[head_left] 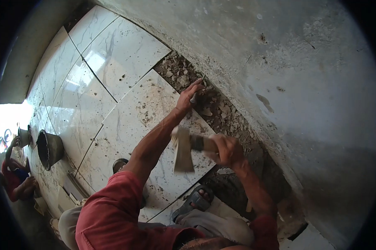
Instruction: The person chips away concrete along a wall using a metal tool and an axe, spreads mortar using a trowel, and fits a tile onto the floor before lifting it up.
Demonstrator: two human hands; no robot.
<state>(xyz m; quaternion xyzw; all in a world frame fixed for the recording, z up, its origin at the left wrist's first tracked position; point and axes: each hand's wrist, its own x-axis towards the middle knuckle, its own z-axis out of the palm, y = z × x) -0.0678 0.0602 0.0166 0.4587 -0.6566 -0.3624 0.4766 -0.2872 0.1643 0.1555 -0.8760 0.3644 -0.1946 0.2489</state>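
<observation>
My left hand (191, 96) is wrapped round a chisel (193, 100), of which only the blunt metal end shows. It is low over a strip of broken mortar (225, 112) between the tiles and the wall. Nearer to me, my right hand (227, 151) grips the handle of a hatchet (183, 156). The hatchet's blade points down toward my feet and its blunt back faces up toward the left hand. It is slightly blurred and apart from the chisel. Under both arms lies a marbled white tile (133, 110) scattered with crumbs.
A rough grey wall (304, 87) rises along the right. On the left stand a dark bucket (50, 150) and a second bucket (24, 136), where another person (17, 181) in red crouches. My sandalled foot (196, 202) is by the strip. Flat pieces (73, 187) lie near the bucket.
</observation>
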